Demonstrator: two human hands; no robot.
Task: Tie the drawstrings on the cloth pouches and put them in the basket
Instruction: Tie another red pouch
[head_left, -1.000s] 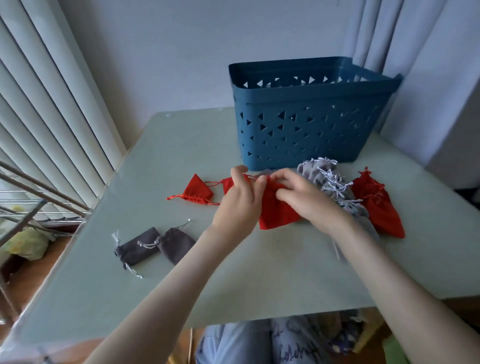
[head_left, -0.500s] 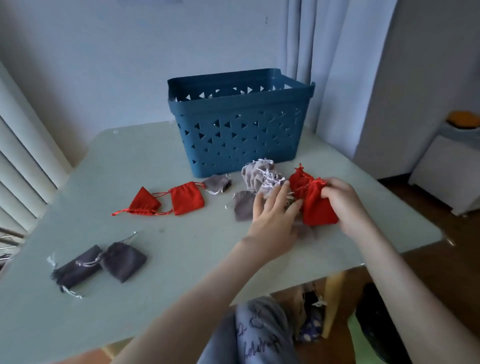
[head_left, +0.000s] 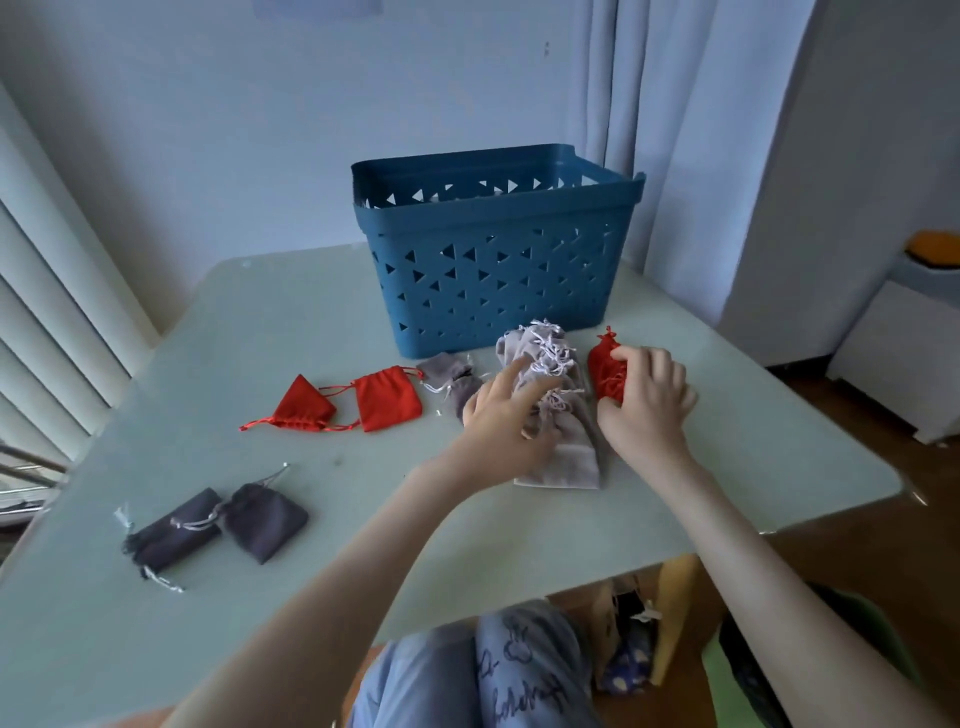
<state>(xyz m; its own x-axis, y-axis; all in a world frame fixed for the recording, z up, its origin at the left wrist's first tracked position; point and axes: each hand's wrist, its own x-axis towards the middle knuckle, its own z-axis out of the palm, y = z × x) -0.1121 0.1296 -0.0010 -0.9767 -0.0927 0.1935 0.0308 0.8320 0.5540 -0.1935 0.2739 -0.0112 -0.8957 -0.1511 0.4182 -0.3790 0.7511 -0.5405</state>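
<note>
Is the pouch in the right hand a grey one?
No, the right hand grips a red pouch, which sits beside the pile of light grey pouches.

Red pouches (head_left: 389, 397), grey pouches (head_left: 563, 457), upright blue basket (head_left: 493, 291)

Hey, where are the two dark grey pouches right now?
In the head view, the two dark grey pouches lie side by side, touching, at the near left of the table, nearer the person than the two red pouches and well left of the left hand.
</note>
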